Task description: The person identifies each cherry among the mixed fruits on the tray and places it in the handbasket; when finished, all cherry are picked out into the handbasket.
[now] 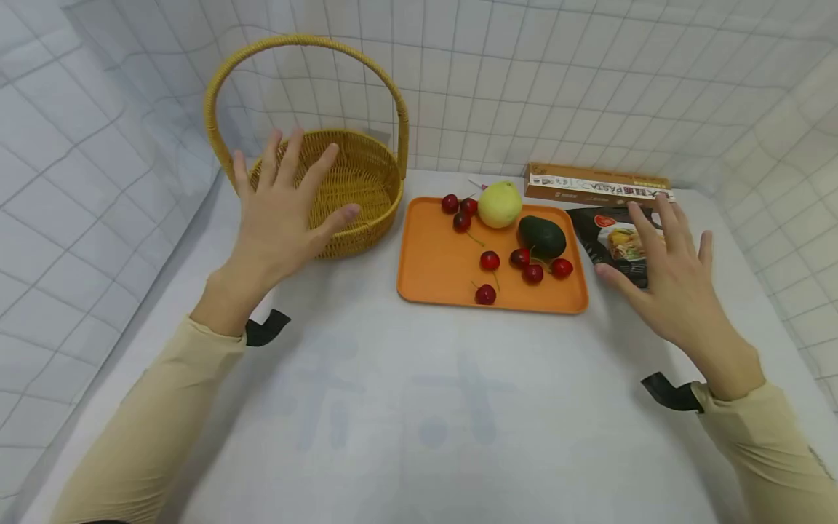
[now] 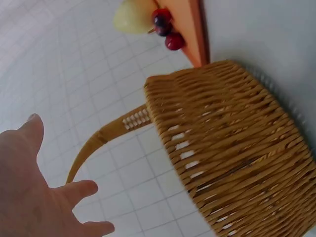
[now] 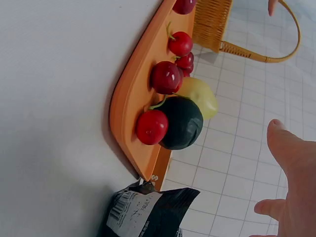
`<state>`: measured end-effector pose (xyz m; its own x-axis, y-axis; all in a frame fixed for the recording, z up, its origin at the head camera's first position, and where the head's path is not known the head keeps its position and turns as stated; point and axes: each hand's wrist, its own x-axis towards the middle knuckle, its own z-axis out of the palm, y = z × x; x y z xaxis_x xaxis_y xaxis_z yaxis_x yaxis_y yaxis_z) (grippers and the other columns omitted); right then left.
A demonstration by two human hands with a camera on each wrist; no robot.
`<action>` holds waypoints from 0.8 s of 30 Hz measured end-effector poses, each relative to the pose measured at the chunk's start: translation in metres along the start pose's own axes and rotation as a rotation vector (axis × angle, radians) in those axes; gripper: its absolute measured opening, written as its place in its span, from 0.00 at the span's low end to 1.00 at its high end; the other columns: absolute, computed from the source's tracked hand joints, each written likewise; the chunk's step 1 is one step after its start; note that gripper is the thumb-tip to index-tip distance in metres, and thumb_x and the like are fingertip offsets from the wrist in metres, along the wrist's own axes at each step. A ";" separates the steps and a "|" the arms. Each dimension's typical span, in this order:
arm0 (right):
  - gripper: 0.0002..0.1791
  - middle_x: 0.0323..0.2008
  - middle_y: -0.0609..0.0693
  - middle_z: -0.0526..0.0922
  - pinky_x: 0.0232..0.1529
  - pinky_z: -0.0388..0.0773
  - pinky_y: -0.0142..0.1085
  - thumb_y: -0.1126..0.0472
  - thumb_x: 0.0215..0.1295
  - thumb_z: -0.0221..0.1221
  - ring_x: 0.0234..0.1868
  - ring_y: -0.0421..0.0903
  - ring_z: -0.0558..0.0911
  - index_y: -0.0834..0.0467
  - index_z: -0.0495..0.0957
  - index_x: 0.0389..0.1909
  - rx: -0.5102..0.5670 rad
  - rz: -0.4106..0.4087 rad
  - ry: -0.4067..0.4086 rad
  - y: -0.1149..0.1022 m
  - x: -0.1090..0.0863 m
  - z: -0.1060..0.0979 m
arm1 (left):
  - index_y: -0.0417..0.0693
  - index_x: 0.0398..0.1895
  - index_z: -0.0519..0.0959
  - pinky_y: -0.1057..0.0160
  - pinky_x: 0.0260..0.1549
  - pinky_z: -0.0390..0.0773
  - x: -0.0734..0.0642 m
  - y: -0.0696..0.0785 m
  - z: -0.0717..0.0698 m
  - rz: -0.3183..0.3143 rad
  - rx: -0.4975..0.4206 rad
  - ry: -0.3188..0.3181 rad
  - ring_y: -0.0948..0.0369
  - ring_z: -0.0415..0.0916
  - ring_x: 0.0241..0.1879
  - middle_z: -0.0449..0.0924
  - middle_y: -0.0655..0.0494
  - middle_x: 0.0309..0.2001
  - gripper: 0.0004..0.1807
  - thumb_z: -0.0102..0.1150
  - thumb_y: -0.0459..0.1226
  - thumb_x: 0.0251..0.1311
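My left hand (image 1: 278, 218) is spread in the air in front of the yellow wicker basket (image 1: 353, 182), holding nothing. In the left wrist view its fingers stand apart from the basket's woven side (image 2: 237, 148). My right hand (image 1: 677, 284), also with fingers spread, hovers above a black food packet (image 1: 615, 240) and partly hides it. Between the hands lies an orange tray (image 1: 432, 269). On it are several red cherries (image 1: 489, 260), a dark green avocado (image 1: 542, 236) and a pale yellow-green round fruit (image 1: 500, 204).
A long brown pasta box (image 1: 589, 185) lies behind the packet, along the back. The basket's tall handle (image 1: 301, 40) arches up at the back left. White grid-patterned cloth (image 1: 471, 80) stands behind and on both sides of the white table (image 1: 419, 415).
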<state>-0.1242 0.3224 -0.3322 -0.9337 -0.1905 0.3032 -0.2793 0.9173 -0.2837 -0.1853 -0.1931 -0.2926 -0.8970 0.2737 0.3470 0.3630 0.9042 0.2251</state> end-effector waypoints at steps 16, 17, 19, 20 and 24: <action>0.39 0.83 0.53 0.59 0.77 0.53 0.67 0.44 0.77 0.60 0.82 0.61 0.58 0.50 0.60 0.82 0.240 -0.011 0.224 -0.015 0.001 0.034 | 0.46 0.81 0.62 0.53 0.79 0.29 0.008 -0.023 -0.026 -0.033 -0.276 0.670 0.57 0.40 0.85 0.52 0.47 0.85 0.55 0.45 0.76 0.64; 0.38 0.82 0.53 0.60 0.77 0.55 0.66 0.45 0.76 0.60 0.81 0.61 0.60 0.50 0.61 0.82 0.245 -0.020 0.233 -0.015 0.000 0.037 | 0.45 0.81 0.62 0.55 0.79 0.30 0.008 -0.026 -0.027 -0.054 -0.299 0.690 0.58 0.41 0.85 0.53 0.48 0.84 0.55 0.47 0.74 0.64; 0.37 0.80 0.53 0.64 0.76 0.58 0.64 0.48 0.75 0.62 0.80 0.60 0.62 0.52 0.63 0.80 0.247 -0.040 0.245 -0.016 -0.001 0.043 | 0.42 0.81 0.61 0.58 0.79 0.33 0.008 -0.033 -0.027 -0.087 -0.344 0.718 0.61 0.43 0.84 0.55 0.50 0.84 0.55 0.51 0.71 0.64; 0.37 0.80 0.54 0.66 0.76 0.60 0.63 0.50 0.75 0.63 0.79 0.60 0.64 0.52 0.64 0.80 0.243 -0.049 0.248 -0.017 -0.002 0.045 | 0.41 0.82 0.61 0.61 0.79 0.34 0.008 -0.037 -0.027 -0.102 -0.377 0.723 0.62 0.44 0.84 0.55 0.51 0.84 0.54 0.53 0.69 0.64; 0.36 0.73 0.56 0.74 0.71 0.70 0.49 0.58 0.70 0.66 0.69 0.59 0.73 0.53 0.68 0.78 0.238 -0.057 0.265 -0.019 -0.004 0.052 | 0.45 0.84 0.56 0.67 0.78 0.40 0.010 -0.055 -0.020 -0.192 -0.500 0.683 0.69 0.48 0.82 0.54 0.58 0.84 0.51 0.56 0.63 0.66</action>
<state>-0.1271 0.2875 -0.3750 -0.8335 -0.1130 0.5408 -0.4024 0.7949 -0.4542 -0.2092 -0.2468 -0.2832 -0.6648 -0.2706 0.6963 0.4325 0.6205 0.6541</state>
